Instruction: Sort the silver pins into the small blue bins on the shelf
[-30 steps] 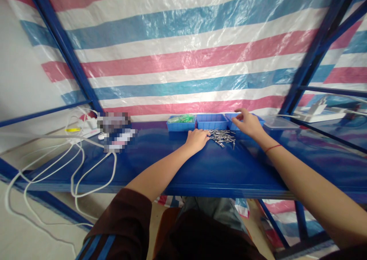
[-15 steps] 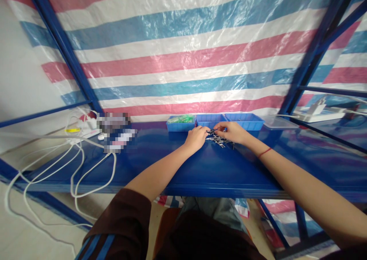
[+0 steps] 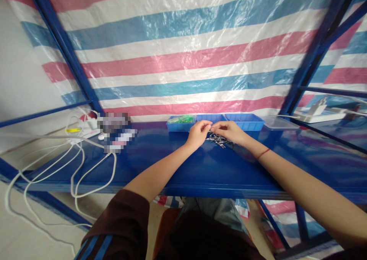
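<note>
Close together over the blue tabletop, my left hand [image 3: 199,133] and my right hand [image 3: 228,130] have their fingertips nearly touching. Both are closed in a pinch; whatever sits between the fingertips is too small to make out. Just below and between them lies a loose pile of small, thin metal pieces [image 3: 219,140], silvery with dark parts, partly covered by my right hand. Behind the hands stand blue plastic bins in a row: the left bin [image 3: 181,127] holds green and clear plastic pieces, the middle bin [image 3: 213,118] is partly hidden by my hands, and the right bin [image 3: 252,124] is shallow.
A clear plastic lid [image 3: 281,122] lies right of the bins. White cables [image 3: 114,168] and a power strip [image 3: 83,135] are on the left, near blurred-out items. Another power strip [image 3: 323,114] is at the far right. Blue posts and a striped sheet [image 3: 183,61] stand behind the table [image 3: 218,172].
My left hand has turned and risen slightly, its thumb now showing. My right hand has shifted a little left, bringing the fingertips of both hands together above the pile.
</note>
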{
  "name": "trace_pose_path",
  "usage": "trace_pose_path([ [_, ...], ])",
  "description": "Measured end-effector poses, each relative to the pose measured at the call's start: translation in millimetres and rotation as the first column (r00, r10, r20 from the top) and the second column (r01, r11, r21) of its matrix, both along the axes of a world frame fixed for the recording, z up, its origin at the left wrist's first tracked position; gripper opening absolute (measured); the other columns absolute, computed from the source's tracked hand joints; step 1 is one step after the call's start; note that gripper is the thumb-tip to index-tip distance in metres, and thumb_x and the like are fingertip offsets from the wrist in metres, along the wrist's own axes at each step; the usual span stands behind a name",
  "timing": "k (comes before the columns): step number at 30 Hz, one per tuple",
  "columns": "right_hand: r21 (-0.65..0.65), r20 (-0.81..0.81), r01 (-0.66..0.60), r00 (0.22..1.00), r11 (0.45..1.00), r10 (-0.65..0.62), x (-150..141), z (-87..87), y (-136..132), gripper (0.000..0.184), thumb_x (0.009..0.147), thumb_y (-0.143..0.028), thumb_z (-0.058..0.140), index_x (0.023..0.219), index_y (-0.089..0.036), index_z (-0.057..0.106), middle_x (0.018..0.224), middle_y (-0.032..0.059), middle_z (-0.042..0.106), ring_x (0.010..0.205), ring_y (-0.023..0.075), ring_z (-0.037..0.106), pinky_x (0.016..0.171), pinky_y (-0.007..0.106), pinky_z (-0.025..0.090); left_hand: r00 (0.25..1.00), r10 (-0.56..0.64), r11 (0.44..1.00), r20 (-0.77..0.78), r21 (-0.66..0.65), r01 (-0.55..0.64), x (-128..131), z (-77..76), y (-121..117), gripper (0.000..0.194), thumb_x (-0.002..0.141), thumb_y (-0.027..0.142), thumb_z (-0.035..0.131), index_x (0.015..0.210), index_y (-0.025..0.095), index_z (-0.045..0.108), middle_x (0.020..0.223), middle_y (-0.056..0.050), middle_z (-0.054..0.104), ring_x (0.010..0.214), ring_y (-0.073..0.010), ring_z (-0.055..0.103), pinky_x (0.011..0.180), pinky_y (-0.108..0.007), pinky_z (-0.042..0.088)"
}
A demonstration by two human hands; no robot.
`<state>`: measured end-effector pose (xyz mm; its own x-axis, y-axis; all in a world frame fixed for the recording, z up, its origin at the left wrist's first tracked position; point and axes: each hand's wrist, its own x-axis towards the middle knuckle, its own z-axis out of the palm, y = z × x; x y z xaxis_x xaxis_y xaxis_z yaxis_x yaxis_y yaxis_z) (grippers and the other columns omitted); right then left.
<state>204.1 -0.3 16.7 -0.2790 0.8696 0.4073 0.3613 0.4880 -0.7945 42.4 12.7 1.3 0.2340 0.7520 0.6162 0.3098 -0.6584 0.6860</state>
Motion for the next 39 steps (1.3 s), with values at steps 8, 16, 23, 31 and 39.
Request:
trace_pose_path([
  [8,-0.100,-0.173,0.075,0.981,0.992,-0.092,-3.6,5.4,-5.2,0.037,0.059,-0.049,0.072,0.074,-0.016,0.064,0.060,-0.0008,0.058,0.055,0.0109,0.049,0.055,0.027,0.040,0.994,-0.107,0.967,0.039,-0.226,0.113,4.2,-6.9,3.1,0.024,0.090,0.028,0.040,0.102,0.016,0.057,0.089,-0.004,0.066,0.072,-0.0096,0.062,0.072,-0.024,0.049],
  [16,-0.007,-0.146,0.125,0.981,0.992,-0.125,-1.5,3.5,-2.9,0.039,0.060,-0.052,0.072,0.067,-0.015,0.061,0.058,0.0001,0.057,0.054,0.0106,0.048,0.055,0.027,0.040,0.980,-0.188,0.943,-0.067,-0.291,0.161,2.4,-6.1,0.3,0.023,0.087,0.032,0.045,0.092,0.014,0.059,0.084,-0.004,0.066,0.075,-0.0124,0.062,0.074,-0.026,0.048],
  [23,0.139,-0.049,0.078,0.996,0.987,-0.072,-0.6,2.3,-2.0,0.041,0.065,-0.054,0.067,0.077,-0.015,0.066,0.070,0.0046,0.064,0.064,0.0151,0.055,0.062,0.030,0.046,0.988,-0.136,0.979,-0.068,-0.163,0.124,3.0,-3.7,-1.2,0.015,0.085,0.027,0.050,0.089,0.014,0.058,0.091,-0.004,0.066,0.083,-0.0135,0.061,0.080,-0.027,0.047],
  [31,0.203,-0.002,0.123,0.992,0.971,-0.125,1.9,4.0,-1.9,0.032,0.072,-0.044,0.062,0.082,-0.014,0.068,0.072,0.0056,0.065,0.064,0.0153,0.056,0.063,0.030,0.045,0.999,0.004,0.998,-0.054,-0.055,-0.007,-0.5,-0.6,0.5,0.006,0.084,0.021,0.052,0.085,0.016,0.054,0.093,-0.003,0.063,0.081,-0.0116,0.059,0.080,-0.026,0.048],
  [39,0.088,0.105,0.068,0.992,0.994,-0.077,6.0,1.1,3.6,0.028,0.071,-0.041,0.061,0.075,-0.015,0.068,0.070,0.0034,0.066,0.066,0.0153,0.057,0.067,0.030,0.046,0.995,-0.001,0.999,-0.100,0.038,0.005,-3.3,-0.6,2.2,0.015,0.086,0.030,0.049,0.094,0.017,0.052,0.095,-0.005,0.062,0.086,-0.0138,0.059,0.079,-0.028,0.047],
])
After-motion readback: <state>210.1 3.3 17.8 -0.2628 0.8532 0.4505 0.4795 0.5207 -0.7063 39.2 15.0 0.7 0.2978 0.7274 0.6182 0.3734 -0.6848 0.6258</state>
